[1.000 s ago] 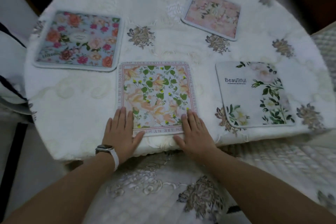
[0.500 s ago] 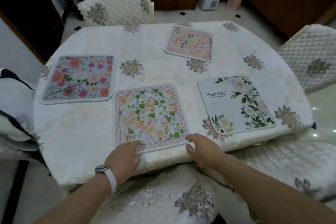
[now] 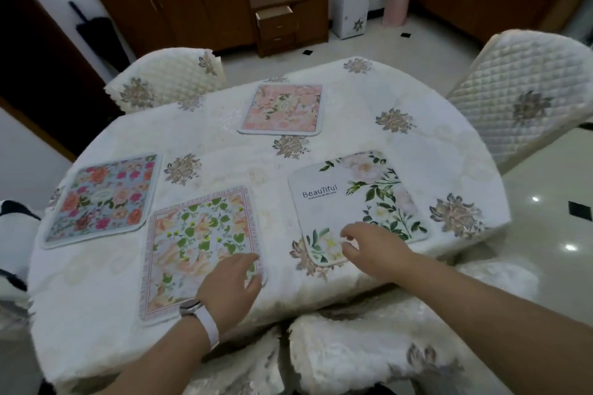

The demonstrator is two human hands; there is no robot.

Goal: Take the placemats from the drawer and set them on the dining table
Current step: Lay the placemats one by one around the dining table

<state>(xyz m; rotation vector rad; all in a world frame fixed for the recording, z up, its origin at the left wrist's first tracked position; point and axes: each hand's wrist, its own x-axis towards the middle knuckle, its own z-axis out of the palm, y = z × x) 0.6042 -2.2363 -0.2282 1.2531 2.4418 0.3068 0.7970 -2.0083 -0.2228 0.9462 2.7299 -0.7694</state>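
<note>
At six o'clock of the dining table (image 3: 353, 138), left hand (image 3: 229, 279) and right hand (image 3: 372, 248) are slack, empty; laying looks done, with squaring the white placemat (image 3: 337, 202) likely next.

Four flat floral placemats (image 3: 282, 109) well apart on white-clothed surface (image 3: 337, 151); lanes between them open. Quilted cream chair backs (image 3: 526, 99) flank far-left, right edges.

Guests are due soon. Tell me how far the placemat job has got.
Done: four lie flat on the dining table: blue floral mat, pink mat, leaf-print mat, white mat. In hand: left hand on the leaf-print mat's corner, right hand at the white mat's edge, likely straightening. Left: perhaps only shutting the open drawer.
</note>
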